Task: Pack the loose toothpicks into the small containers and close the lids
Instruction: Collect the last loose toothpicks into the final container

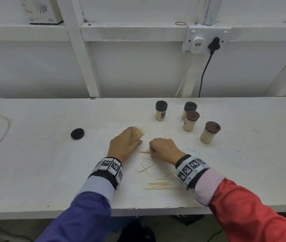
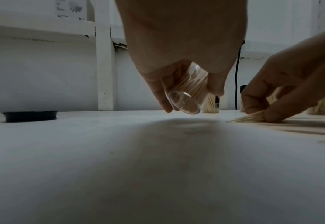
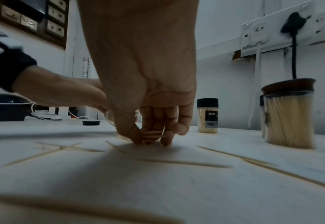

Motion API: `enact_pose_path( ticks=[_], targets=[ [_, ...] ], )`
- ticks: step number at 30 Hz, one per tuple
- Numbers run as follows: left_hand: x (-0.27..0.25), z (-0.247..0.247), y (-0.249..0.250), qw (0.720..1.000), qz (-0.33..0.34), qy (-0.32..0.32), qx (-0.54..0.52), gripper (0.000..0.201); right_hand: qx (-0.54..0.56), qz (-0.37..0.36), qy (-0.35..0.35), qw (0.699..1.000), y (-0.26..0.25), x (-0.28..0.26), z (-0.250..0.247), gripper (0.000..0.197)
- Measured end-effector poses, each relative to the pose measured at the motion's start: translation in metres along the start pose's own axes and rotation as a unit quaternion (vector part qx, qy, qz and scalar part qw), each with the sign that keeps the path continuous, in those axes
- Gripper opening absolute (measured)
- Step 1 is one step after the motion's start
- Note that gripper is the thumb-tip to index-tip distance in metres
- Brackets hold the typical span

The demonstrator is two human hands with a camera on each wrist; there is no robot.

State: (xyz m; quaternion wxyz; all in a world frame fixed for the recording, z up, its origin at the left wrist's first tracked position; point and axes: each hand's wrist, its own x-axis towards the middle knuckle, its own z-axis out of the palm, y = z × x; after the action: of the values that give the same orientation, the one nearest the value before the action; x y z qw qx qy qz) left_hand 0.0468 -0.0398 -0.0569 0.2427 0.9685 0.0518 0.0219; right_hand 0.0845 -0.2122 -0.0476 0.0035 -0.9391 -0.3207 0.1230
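Note:
My left hand [image 1: 124, 145] grips a clear open container [image 1: 138, 132] partly filled with toothpicks, tilted with its mouth pointing away; in the left wrist view its clear base [image 2: 184, 103] hangs just above the table. My right hand [image 1: 163, 149] pinches a small bunch of toothpicks [image 1: 146, 152] against the table, seen between thumb and fingers in the right wrist view [image 3: 151, 134]. Several loose toothpicks [image 1: 159, 186] lie scattered between my wrists. A black lid [image 1: 77, 133] rests on the table to the left.
Several closed, filled containers stand at the back right: two with black lids [image 1: 161, 110] [image 1: 189, 109] and two with brown lids [image 1: 191, 121] [image 1: 209, 132]. A wall socket with a black plug [image 1: 213, 43] and cable hangs behind. The table's front edge [image 1: 138, 209] is near my forearms.

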Motion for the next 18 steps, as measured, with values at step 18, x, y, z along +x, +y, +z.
enact_pose_path(
  ticks=[18],
  targets=[
    [0.002, 0.005, -0.001, 0.998, 0.053, -0.035, -0.027, 0.047, 0.063, 0.002, 0.151, 0.987, 0.008, 0.011, -0.059, 0.017]
  ],
)
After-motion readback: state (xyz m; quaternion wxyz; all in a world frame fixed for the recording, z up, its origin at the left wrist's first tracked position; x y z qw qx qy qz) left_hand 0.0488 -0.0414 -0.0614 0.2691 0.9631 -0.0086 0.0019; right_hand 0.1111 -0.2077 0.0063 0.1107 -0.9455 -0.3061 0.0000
